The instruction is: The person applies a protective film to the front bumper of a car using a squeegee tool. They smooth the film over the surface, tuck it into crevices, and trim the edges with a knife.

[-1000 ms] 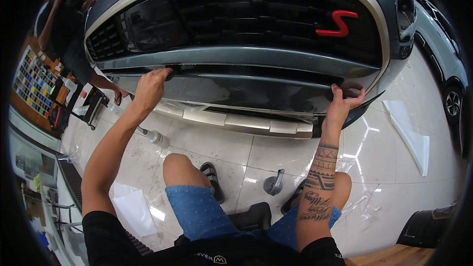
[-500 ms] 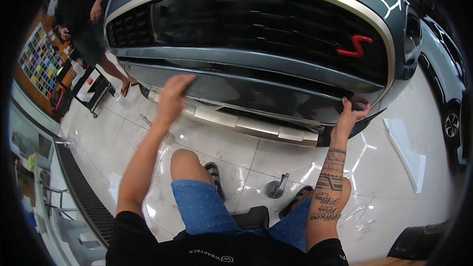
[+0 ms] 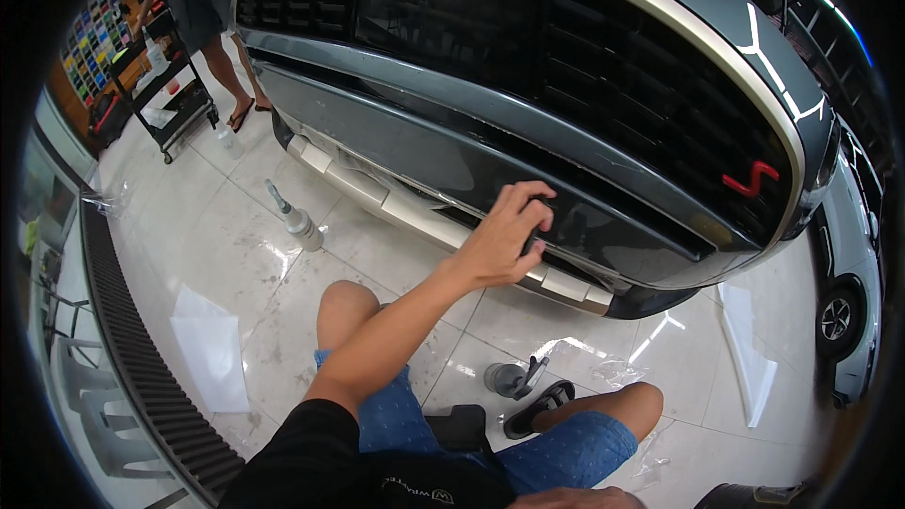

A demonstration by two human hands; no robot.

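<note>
My left hand (image 3: 504, 231) reaches across to the lower front of a dark grey car. Its fingers are closed on a small dark flat tool (image 3: 534, 234), mostly hidden by the hand, so its exact kind is unclear. The hand is at the lower edge of the glossy grey bumper panel (image 3: 424, 151), right of its middle. Below runs a pale silver trim strip (image 3: 353, 190), with loose clear film (image 3: 382, 187) along the panel's lower edge. Only a patch of skin from my right arm (image 3: 580, 500) shows at the bottom edge; the right hand is out of sight.
The black grille (image 3: 641, 66) with a red emblem (image 3: 750, 179) lies above the panel. Spray bottles (image 3: 300, 226) (image 3: 509, 379) stand on the tiles. White sheets (image 3: 209, 358) lie on the floor. A person (image 3: 203, 19) stands beside a black cart (image 3: 174, 94); another car (image 3: 844, 292) is at right.
My left hand has moved right and down along the panel. My right hand has let go of the panel's right end and left view. The view has shifted and tilted.
</note>
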